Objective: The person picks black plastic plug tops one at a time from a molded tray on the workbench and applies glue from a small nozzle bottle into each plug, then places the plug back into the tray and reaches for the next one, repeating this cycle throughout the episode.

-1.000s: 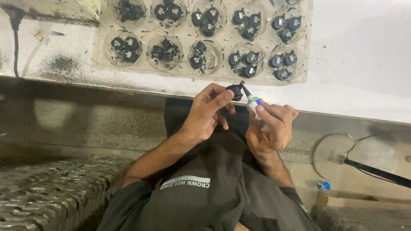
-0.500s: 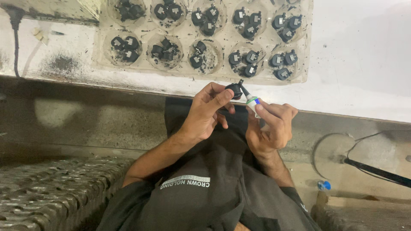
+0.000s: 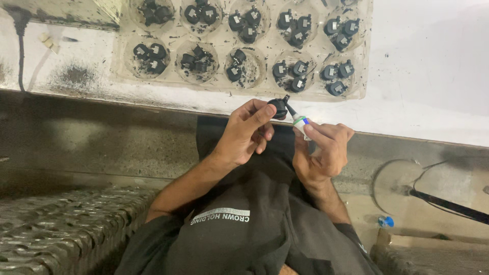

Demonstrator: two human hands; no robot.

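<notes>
In the head view, the left hand (image 3: 244, 135) sits just left of the frame's middle, its fingertips pinched around a small black part (image 3: 277, 108) held just below the edge of the white table (image 3: 433, 66). The right hand (image 3: 323, 150), just right of centre, grips a small white tube (image 3: 300, 123) with a blue and green band, fingers closed on it; its dark tip slants up-left and touches the black part. Above both hands, across the upper middle of the frame, a clear plastic tray (image 3: 364, 56) lies on the table, its round pockets each holding several black parts like the one being held. Below the hands a dark garment (image 3: 244, 203) fills the lower middle and hides the floor there. A ribbed metal surface (image 3: 56, 229) lies at lower left. At lower right a black cable (image 3: 448, 203) runs past a round pale disc (image 3: 395, 183), with a small blue cap (image 3: 385, 221) beneath it.
</notes>
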